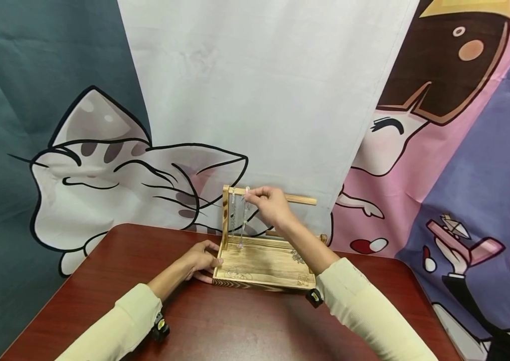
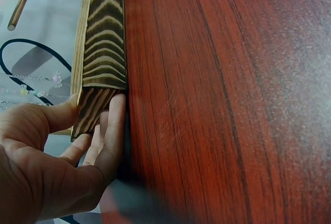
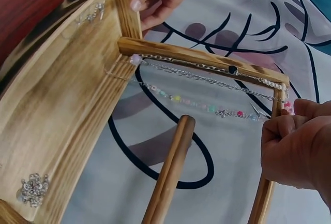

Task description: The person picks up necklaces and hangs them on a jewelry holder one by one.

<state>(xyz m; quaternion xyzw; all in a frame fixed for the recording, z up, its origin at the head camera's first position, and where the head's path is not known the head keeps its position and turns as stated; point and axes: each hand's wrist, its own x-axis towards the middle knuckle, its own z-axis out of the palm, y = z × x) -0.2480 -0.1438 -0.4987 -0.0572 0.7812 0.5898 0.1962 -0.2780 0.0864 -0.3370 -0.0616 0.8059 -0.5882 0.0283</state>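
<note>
A wooden stand (image 1: 259, 260) with a tray base, a left post and a top bar (image 1: 302, 199) stands on the table. My right hand (image 1: 273, 205) pinches a beaded chain (image 3: 191, 102) at the top bar, near the post; its coloured beads hang down toward the tray. Beside it a silver chain with white beads (image 1: 233, 215) hangs from the bar close to the post. My left hand (image 1: 198, 260) holds the tray's left end, thumb on the rim and fingers against the outer side (image 2: 98, 105).
In the right wrist view, a cluster of silver jewellery (image 3: 33, 189) and another small silver piece (image 3: 93, 13) lie in the tray. A lower wooden rod (image 3: 173, 167) ends free in the air. Behind the red-brown table (image 1: 245, 321) hangs a printed cloth (image 1: 255, 90).
</note>
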